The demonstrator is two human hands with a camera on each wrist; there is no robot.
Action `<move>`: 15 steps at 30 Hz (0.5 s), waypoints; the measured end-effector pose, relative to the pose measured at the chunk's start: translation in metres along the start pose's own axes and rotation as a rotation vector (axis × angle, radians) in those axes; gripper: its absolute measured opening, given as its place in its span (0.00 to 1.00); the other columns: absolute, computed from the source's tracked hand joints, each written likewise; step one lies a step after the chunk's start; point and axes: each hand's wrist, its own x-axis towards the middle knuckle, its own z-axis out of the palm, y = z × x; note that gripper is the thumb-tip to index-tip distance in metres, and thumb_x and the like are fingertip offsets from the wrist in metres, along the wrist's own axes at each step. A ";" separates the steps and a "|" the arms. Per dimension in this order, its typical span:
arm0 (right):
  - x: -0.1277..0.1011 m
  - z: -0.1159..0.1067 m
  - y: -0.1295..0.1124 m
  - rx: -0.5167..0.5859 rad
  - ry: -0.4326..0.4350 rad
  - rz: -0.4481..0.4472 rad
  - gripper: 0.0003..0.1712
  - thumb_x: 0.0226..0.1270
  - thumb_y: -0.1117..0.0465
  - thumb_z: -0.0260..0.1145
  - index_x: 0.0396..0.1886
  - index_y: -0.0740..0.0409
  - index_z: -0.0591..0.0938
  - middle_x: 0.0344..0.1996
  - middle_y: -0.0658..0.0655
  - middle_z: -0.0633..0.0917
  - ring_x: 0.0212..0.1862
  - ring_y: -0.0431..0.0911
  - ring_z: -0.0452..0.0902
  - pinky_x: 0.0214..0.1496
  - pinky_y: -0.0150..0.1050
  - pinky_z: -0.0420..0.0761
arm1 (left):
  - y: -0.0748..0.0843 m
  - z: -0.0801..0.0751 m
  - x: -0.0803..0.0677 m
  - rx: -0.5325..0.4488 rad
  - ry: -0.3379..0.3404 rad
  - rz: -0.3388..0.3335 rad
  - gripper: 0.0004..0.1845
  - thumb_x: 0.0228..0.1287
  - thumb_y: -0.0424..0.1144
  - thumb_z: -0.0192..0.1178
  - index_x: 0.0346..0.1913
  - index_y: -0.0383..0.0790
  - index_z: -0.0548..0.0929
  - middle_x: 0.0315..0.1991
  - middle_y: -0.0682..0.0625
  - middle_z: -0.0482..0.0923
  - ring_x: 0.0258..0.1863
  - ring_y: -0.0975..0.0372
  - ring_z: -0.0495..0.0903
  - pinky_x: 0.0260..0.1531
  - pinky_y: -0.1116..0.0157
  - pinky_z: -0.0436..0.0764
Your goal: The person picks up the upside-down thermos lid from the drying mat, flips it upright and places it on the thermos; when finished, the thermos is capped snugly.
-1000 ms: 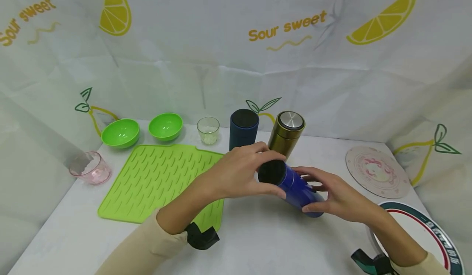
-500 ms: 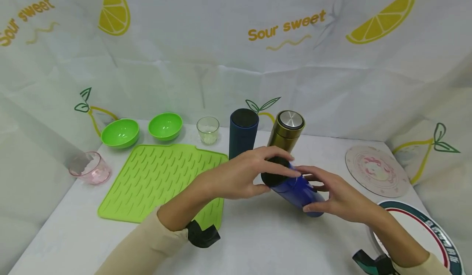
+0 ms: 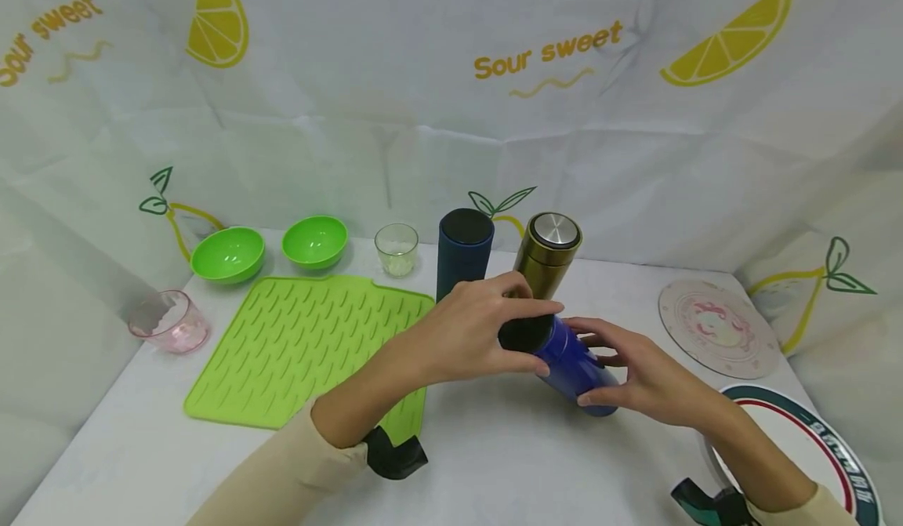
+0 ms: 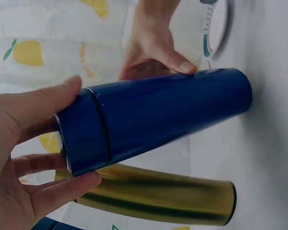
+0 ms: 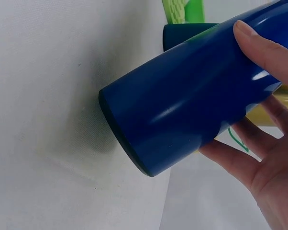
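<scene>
A glossy blue thermos [image 3: 570, 365] is held tilted over the white table, its black-topped lid leaning toward the left and its base toward the right. My left hand [image 3: 480, 328] grips the lid end, thumb on one side and fingers on the other, as the left wrist view shows on the blue lid [image 4: 84, 134]. Around the lower body curls my right hand [image 3: 649, 373], with the thumb [image 5: 266, 50] along one side and the fingers beneath. Just behind stand a gold thermos [image 3: 546, 255] with a silver top and a dark navy thermos [image 3: 466, 248], both upright.
A lime green ridged mat [image 3: 282, 346] lies left of the thermos. Behind it are two green bowls [image 3: 229, 255] and a clear glass [image 3: 397, 250]; a pink glass [image 3: 172, 322] is at far left. On the right lie a pink round mat [image 3: 718, 328] and a rimmed plate [image 3: 832, 440].
My left fingers rolled over the lid, with the thumb drawn back half a second ago, then returned to a grip near the first one. The right hand stayed around the body.
</scene>
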 end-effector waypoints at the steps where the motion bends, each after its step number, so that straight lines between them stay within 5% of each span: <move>1: 0.000 0.000 0.000 -0.002 0.000 -0.003 0.50 0.55 0.49 0.81 0.75 0.52 0.67 0.70 0.64 0.76 0.63 0.67 0.79 0.54 0.52 0.88 | 0.000 -0.001 0.000 -0.016 -0.007 0.019 0.32 0.56 0.55 0.76 0.65 0.56 0.82 0.53 0.52 0.80 0.45 0.65 0.80 0.40 0.73 0.77; 9: -0.003 -0.002 0.001 -0.003 -0.009 -0.048 0.48 0.54 0.47 0.81 0.73 0.49 0.69 0.68 0.61 0.78 0.61 0.64 0.81 0.52 0.52 0.88 | -0.006 -0.004 -0.001 -0.163 -0.062 0.259 0.26 0.53 0.36 0.78 0.57 0.54 0.88 0.63 0.50 0.79 0.63 0.60 0.77 0.64 0.69 0.77; 15: -0.004 -0.002 0.000 -0.002 -0.026 -0.030 0.48 0.54 0.47 0.81 0.73 0.53 0.70 0.68 0.63 0.78 0.61 0.63 0.81 0.54 0.53 0.87 | -0.010 -0.005 0.000 -0.241 -0.097 0.334 0.24 0.51 0.31 0.78 0.53 0.51 0.90 0.64 0.48 0.79 0.67 0.59 0.75 0.70 0.68 0.73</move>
